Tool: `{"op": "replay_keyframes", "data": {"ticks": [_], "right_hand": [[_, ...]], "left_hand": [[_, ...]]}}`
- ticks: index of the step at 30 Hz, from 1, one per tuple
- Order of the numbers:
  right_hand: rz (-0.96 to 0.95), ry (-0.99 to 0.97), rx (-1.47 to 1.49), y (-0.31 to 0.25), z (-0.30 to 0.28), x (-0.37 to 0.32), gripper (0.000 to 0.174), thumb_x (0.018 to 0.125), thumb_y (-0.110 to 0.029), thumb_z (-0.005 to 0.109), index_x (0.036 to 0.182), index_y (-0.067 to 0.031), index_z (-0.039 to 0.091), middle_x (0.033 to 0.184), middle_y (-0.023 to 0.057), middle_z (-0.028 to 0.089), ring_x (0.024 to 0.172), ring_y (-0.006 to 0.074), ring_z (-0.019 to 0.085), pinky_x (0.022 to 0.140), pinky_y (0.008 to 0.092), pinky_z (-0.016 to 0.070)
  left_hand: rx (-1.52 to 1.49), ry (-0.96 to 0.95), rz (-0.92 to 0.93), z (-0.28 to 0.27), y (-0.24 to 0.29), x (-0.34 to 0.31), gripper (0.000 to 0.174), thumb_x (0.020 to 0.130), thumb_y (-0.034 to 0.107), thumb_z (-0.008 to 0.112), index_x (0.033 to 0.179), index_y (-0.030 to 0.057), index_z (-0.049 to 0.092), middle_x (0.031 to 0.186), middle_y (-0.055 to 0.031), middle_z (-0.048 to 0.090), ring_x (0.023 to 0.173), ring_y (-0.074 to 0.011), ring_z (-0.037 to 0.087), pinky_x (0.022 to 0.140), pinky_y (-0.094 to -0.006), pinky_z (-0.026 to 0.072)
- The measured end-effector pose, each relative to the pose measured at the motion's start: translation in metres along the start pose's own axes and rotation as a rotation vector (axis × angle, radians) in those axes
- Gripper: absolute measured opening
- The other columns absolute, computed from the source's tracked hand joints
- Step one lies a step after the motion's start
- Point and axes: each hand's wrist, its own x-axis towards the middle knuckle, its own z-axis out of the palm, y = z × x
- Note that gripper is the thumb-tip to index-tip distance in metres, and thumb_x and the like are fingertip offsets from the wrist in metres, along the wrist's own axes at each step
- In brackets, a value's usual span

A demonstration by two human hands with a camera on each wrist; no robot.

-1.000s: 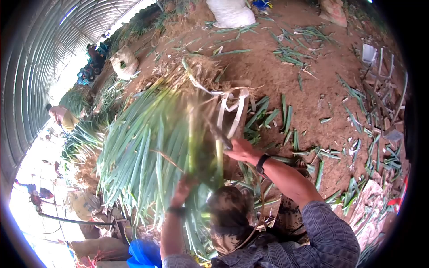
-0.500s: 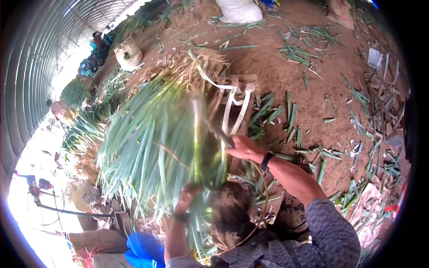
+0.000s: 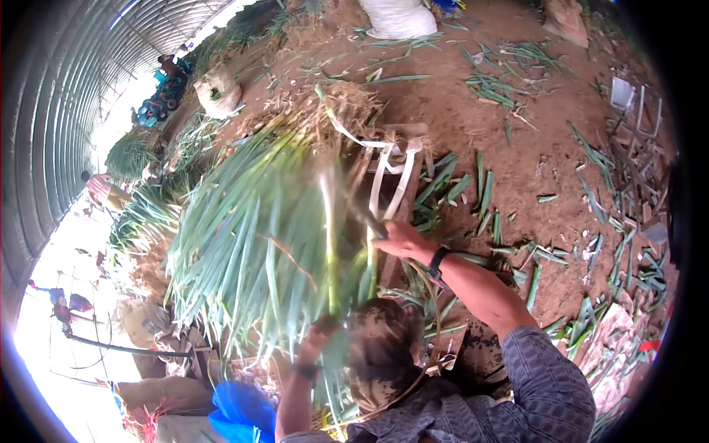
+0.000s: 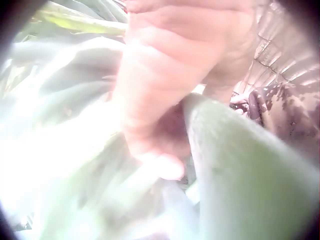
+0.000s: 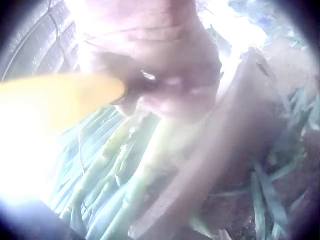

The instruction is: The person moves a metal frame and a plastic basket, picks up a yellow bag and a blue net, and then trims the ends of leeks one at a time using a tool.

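Green leaves of a long onion stalk are gripped by the left hand; the stalk's white upper part is blurred. In the left wrist view, the curled left hand is beside a broad green leaf. A dark, slim tool is held by the right hand, its tip end pointing toward the stalk. The right wrist view shows the right hand closed round it, with a yellow hose at the palm. To the left lies a large onion pile.
White stalks lie just beyond the right hand. Cut leaves litter the soil. A capped head is between the arms. A white sack stands at the far side, a blue bag at the lower left, and metal frames at the right.
The left hand has moved slightly right with the leaves in its grip. More white shows on the upper stalk than a second ago. The right hand keeps its hold on the tool; the head view has shifted slightly.
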Motion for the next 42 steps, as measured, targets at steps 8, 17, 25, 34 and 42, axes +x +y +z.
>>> {"op": "replay_keyframes", "data": {"ticks": [8, 17, 25, 34, 42], "right_hand": [[0.056, -0.259, -0.181, -0.013, -0.017, -0.048, 0.04, 0.084, -0.043, 0.068, 0.086, -0.0033, 0.06, 0.068, 0.0122, 0.058, 0.064, 0.0261, 0.061, 0.058, 0.0407, 0.0508], [-0.317, -0.136, -0.262, -0.021, -0.012, -0.11, 0.037, 0.081, -0.037, 0.069, 0.09, -0.0018, 0.062, 0.072, 0.0195, 0.065, 0.066, 0.0384, 0.065, 0.062, 0.0474, 0.0515], [-0.203, 0.017, -0.105, -0.014, -0.003, -0.09, 0.04, 0.078, -0.038, 0.07, 0.091, -0.0017, 0.059, 0.073, 0.0209, 0.064, 0.066, 0.0405, 0.063, 0.062, 0.0486, 0.0509], [-0.248, 0.022, -0.259, -0.009, 0.01, -0.074, 0.036, 0.078, -0.035, 0.07, 0.087, -0.0021, 0.058, 0.073, 0.0196, 0.063, 0.066, 0.0399, 0.063, 0.062, 0.048, 0.0513], [-0.234, -0.004, -0.144, -0.008, 0.015, -0.079, 0.034, 0.078, -0.033, 0.07, 0.086, -0.0026, 0.058, 0.071, 0.0192, 0.063, 0.064, 0.0387, 0.063, 0.059, 0.0471, 0.0511]], "left_hand": [[0.113, 0.069, 0.248, 0.06, 0.061, 0.02, 0.026, 0.094, 0.025, 0.058, 0.104, 0.0018, 0.057, 0.09, -0.0071, 0.068, 0.078, -0.0159, 0.064, 0.069, -0.0267, 0.0513], [0.088, 0.172, 0.024, 0.079, 0.144, 0.083, 0.026, 0.09, 0.017, 0.058, 0.109, 0.0, 0.055, 0.083, -0.0094, 0.064, 0.07, -0.0173, 0.063, 0.066, -0.0296, 0.0528], [-0.011, 0.106, -0.017, 0.076, 0.13, 0.107, 0.028, 0.092, 0.018, 0.059, 0.114, 0.0004, 0.055, 0.085, -0.0106, 0.063, 0.072, -0.0199, 0.063, 0.068, -0.0324, 0.0544], [-0.043, 0.128, -0.082, 0.099, 0.139, 0.084, 0.024, 0.096, 0.018, 0.054, 0.111, 0.0004, 0.056, 0.086, -0.0103, 0.063, 0.07, -0.0188, 0.062, 0.067, -0.0306, 0.0527], [0.331, 0.138, 0.218, 0.077, 0.114, 0.094, 0.028, 0.093, 0.017, 0.056, 0.11, -0.0046, 0.059, 0.086, -0.0098, 0.065, 0.072, -0.0163, 0.062, 0.065, -0.0287, 0.0509]]}}
